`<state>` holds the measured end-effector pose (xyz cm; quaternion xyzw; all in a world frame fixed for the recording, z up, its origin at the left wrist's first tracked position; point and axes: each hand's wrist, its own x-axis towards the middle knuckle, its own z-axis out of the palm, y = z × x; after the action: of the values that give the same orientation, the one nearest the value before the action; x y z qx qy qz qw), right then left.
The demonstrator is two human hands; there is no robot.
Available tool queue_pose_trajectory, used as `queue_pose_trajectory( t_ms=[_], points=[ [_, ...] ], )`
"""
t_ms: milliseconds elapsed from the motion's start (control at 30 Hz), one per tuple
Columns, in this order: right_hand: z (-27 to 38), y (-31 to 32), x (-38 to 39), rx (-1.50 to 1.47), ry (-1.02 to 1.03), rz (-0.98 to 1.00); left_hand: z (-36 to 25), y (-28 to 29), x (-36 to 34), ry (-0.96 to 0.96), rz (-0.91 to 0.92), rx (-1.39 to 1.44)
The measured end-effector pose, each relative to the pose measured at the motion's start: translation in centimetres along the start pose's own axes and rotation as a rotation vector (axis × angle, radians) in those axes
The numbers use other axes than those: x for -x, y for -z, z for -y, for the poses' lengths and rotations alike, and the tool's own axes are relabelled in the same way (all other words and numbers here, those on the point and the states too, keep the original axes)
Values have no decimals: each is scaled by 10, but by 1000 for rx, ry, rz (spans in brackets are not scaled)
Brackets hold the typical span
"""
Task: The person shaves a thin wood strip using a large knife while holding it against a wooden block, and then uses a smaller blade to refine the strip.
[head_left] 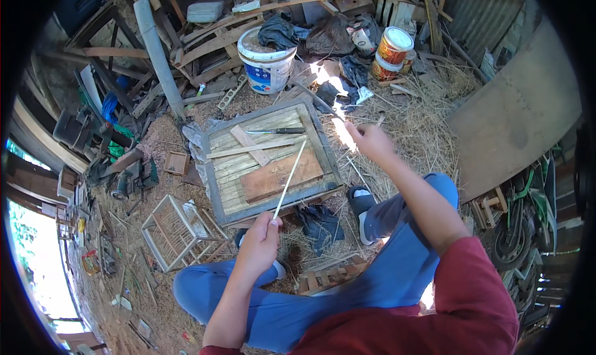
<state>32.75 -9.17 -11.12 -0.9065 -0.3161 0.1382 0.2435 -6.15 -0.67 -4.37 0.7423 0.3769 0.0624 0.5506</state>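
Maroon sleeve (472,280): nearest the camera, behind the right hand.
Left hand (259,242): fingers closed, thumb and forefinger pinching the lower end of a thin pale strip (290,181).
Strip: slants up and away from the left grip, across the view of a brown wood block (261,182).
Right hand (372,143): curled round the near end of a dark narrow tool (324,103); exact kind unclear.
Worktop (226,197): low, framed, ahead of the left grip; dark-handled knife (288,131) and loose slats lie beyond the block.
Labels: beyond both hands, blue-and-white printed bucket (268,76); orange-printed tubs (395,46) farther right.
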Motion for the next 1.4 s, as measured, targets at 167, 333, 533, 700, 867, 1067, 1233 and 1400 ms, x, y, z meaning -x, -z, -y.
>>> queue_pose_trajectory(
  t_ms=[167,333,533,700,867,1067,1233,1400],
  points=[
    [42,-20,53,-546,-163,266,20,9,-5,-244,-259,-489],
    [51,-26,74,-320,84,427,-15,21,3,-235,-359,-653],
    [75,-23,125,-234,245,453,-21,46,3,-212,-427,-702],
    [68,-36,163,-288,254,428,-51,47,-1,-224,-436,-747],
    [70,-31,181,-352,235,412,-66,53,-4,-252,-387,-874],
    [56,-30,176,-457,317,310,-98,52,-20,-316,-433,-638],
    [64,-11,171,-486,210,340,-100,40,-48,-359,-521,40],
    [62,-15,166,-496,160,389,-63,28,-75,-507,-668,221]
  ],
)
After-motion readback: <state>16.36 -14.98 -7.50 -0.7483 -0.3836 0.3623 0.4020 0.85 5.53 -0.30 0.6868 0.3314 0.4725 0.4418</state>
